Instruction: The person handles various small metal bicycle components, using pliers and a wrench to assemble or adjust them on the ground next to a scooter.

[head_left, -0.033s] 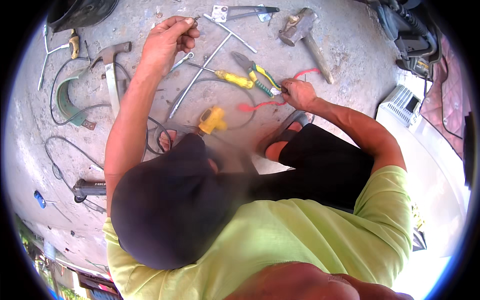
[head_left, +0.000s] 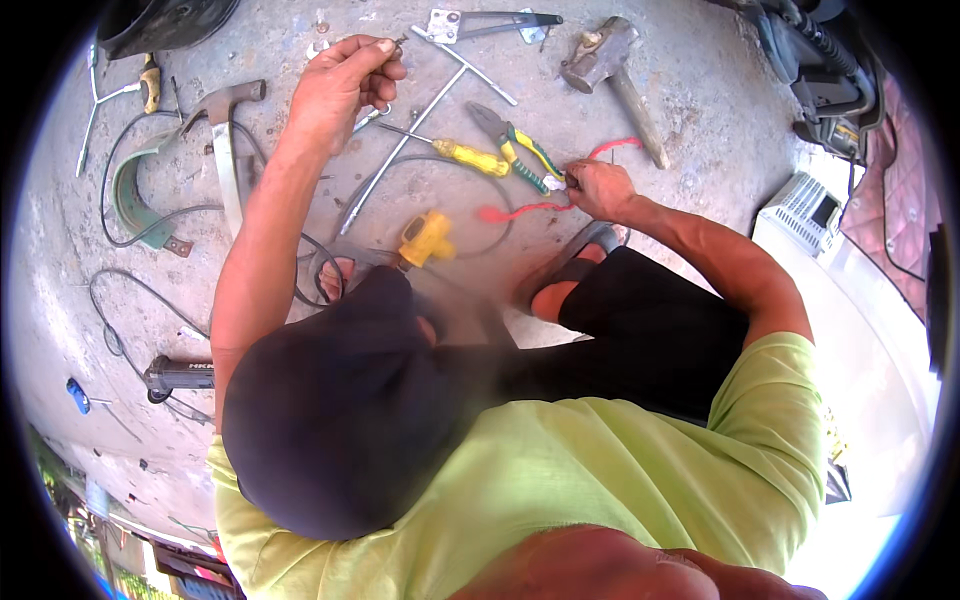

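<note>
Below, my right hand (head_left: 603, 190) pinches the red wire (head_left: 520, 211), its long axis lying across the concrete floor (head_left: 700, 120); my left hand (head_left: 340, 85) pinches a small metal piece (head_left: 398, 43).

A bare grey concrete floor (head_left: 700, 110) is seen, on which tools are scattered. Near its top edge a heavy hammer (head_left: 612, 70) and a flat metal bracket tool (head_left: 480, 22) are laid, with a T-shaped socket wrench (head_left: 420, 120), a yellow-handled screwdriver (head_left: 470, 157), green-and-yellow pliers (head_left: 520, 150) and a red wire (head_left: 560, 200) spread below them. Further left a claw hammer (head_left: 228, 140), a curved green brake shoe (head_left: 135, 205) and black cables (head_left: 130, 300) are found, while a yellow connector (head_left: 427, 238) is set near the middle.
</note>
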Demonstrator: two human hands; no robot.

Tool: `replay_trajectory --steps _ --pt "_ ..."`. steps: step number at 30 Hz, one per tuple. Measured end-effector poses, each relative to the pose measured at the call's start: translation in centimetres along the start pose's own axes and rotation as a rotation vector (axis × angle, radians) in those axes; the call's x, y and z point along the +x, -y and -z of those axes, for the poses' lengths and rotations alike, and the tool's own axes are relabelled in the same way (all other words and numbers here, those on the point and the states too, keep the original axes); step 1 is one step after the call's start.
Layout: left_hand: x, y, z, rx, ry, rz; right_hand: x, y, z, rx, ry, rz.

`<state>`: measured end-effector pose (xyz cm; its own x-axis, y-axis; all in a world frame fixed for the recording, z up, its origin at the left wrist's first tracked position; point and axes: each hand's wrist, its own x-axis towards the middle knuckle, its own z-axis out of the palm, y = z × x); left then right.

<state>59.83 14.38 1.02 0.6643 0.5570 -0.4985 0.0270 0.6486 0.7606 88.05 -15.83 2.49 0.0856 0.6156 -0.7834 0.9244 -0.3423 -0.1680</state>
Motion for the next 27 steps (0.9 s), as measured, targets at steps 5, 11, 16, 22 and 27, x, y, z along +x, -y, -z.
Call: replay_trajectory --steps 5,11,16,22,27 --pt "-1.6 0.8 1.9 0.025 -0.021 0.037 -0.1 0.6 2.3 0.009 -0.051 -0.031" --pt "-3.4 -2.7 3.7 0.068 -0.048 -0.115 1.0 1.1 0.9 -0.047 -0.027 -0.024" --pt "-5.3 -3.2 4.9 0.061 -0.052 -0.145 0.5 0.6 4.0 -0.199 0.102 -0.026" --pt "-6.6 -1.6 6.6 0.097 -0.063 -0.164 3.9 0.8 14.6 -0.056 -0.116 0.103" --pt "-5.5 -1.3 5.2 0.068 0.068 -0.224 4.5 8.6 21.5 0.24 -0.28 0.072"
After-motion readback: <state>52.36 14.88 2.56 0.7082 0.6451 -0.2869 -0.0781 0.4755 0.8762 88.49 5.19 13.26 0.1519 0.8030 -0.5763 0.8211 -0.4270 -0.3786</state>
